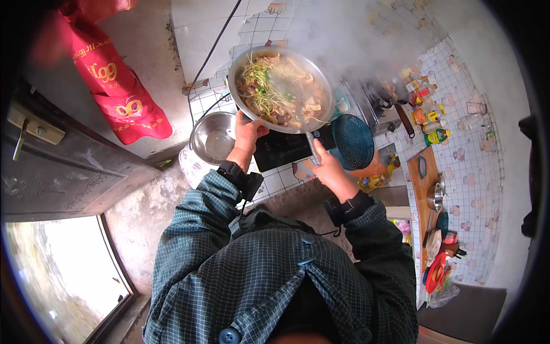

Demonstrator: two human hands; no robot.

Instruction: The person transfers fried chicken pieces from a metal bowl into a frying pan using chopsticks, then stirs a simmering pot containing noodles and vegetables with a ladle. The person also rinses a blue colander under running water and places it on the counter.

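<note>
A wide metal pan [234, 86] full of steaming food, with sprouts, greens, tofu and brown pieces, is over the black induction cooker [286, 150]. My left hand [247, 135] is closed at the pan's near left rim, around what looks like its dark handle. In my right hand [333, 172] is the metal handle of a cooking utensil [313, 146]. It crosses the pan's near rim, and its head is hidden among the food. Left of the cooker, beside my left hand, stands a shiny metal bowl [213, 140]. A dark teal colander [353, 141] lies just right of the pan.
Steam blurs the far counter. Behind the colander is a dark pan with a brown handle [404, 120]. Several bottles [431, 117] line the tiled wall at right, near a wooden board [423, 195]. A red apron [123, 94] hangs at left, above a dark door [74, 166].
</note>
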